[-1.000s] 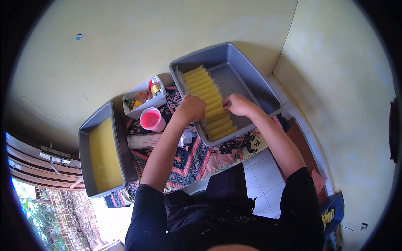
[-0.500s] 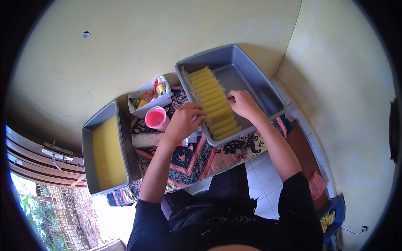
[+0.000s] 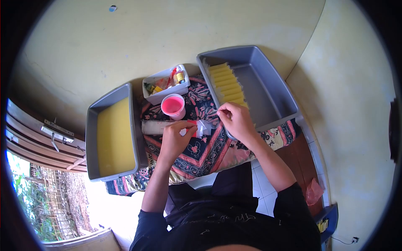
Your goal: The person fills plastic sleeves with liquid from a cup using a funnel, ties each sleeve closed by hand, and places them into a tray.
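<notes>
My left hand (image 3: 176,137) is over a long plastic packet (image 3: 153,127) with a red band and a crinkled clear end. Its thumb and index finger curl together in a pinch; I cannot make out anything between them. My right hand (image 3: 236,120) is at the near left rim of the right grey tub (image 3: 274,90), fingertips pinched; what they hold, if anything, is too small to see. Inside that tub, slim yellow-filled plastic tubes (image 3: 226,81) lie side by side in a row along its left wall. My right hand hides the nearest tubes.
Another grey tub (image 3: 135,138) at left contains yellow liquid (image 3: 115,136). A pink cup (image 3: 173,107) and a white basket (image 3: 167,96) with bottles and packets stand between the tubs on a patterned cloth (image 3: 205,152). A pink plastic bag (image 3: 314,191) lies low at right.
Both hands have left the row of tubes. My left hand moved down and left to the packet, and my right hand drew back to the tub's near rim. The view shifted too.
</notes>
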Tool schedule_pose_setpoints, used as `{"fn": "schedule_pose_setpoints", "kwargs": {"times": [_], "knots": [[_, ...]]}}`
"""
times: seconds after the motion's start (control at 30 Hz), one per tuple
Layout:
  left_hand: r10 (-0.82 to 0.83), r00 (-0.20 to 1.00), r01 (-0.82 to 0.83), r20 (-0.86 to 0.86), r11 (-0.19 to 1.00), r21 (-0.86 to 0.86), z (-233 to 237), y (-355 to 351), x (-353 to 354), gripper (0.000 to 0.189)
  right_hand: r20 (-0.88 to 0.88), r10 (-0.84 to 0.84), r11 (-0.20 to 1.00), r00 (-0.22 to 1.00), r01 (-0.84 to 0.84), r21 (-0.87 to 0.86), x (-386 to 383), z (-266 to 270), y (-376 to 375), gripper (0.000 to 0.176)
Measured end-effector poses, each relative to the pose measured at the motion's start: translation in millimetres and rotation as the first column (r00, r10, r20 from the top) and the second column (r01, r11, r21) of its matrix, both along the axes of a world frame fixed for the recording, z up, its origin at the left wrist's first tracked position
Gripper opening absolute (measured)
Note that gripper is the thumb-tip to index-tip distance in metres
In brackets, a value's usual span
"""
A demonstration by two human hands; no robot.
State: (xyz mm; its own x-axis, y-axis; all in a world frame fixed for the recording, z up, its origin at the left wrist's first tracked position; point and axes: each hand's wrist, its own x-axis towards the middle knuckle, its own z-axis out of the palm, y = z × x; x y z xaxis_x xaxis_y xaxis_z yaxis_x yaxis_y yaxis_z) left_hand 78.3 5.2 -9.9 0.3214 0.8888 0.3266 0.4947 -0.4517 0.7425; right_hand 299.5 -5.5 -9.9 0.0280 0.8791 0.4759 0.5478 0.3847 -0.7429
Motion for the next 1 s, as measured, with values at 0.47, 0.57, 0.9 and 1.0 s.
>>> {"fn": "schedule_pose_setpoints", "kwargs": {"times": [0.47, 0.57, 0.9, 1.0], "knots": [[0.030, 1.000, -0.028, 0.008, 0.982, -0.184, -20.7, -16.2, -52.5, 0.017, 0.460, 0.100, 0.992, 0.882, -0.053, -0.115, -69.8, -62.2, 2.7, 0.052], [0.020, 1.000, -0.020, -0.001, 0.996, -0.086, -34.3, -14.6, -50.2, 0.019, 0.591, -0.039, 0.999, 0.806, 0.027, 0.030, -68.9, -81.9, 6.4, 0.063], [-0.092, 0.996, 0.092, -0.007, 0.996, -0.016, -64.4, -0.5, -10.4, 0.053, 0.528, -0.017, 1.000, 0.849, 0.017, 0.004, -60.5, -84.0, 17.8, 0.015], [-0.116, 0.992, 0.118, 0.055, 0.992, -0.034, -70.3, 6.6, -1.3, 0.052, 0.409, -0.042, 0.999, 0.912, 0.025, 0.046, -65.7, -70.7, 12.1, 0.009]]}}
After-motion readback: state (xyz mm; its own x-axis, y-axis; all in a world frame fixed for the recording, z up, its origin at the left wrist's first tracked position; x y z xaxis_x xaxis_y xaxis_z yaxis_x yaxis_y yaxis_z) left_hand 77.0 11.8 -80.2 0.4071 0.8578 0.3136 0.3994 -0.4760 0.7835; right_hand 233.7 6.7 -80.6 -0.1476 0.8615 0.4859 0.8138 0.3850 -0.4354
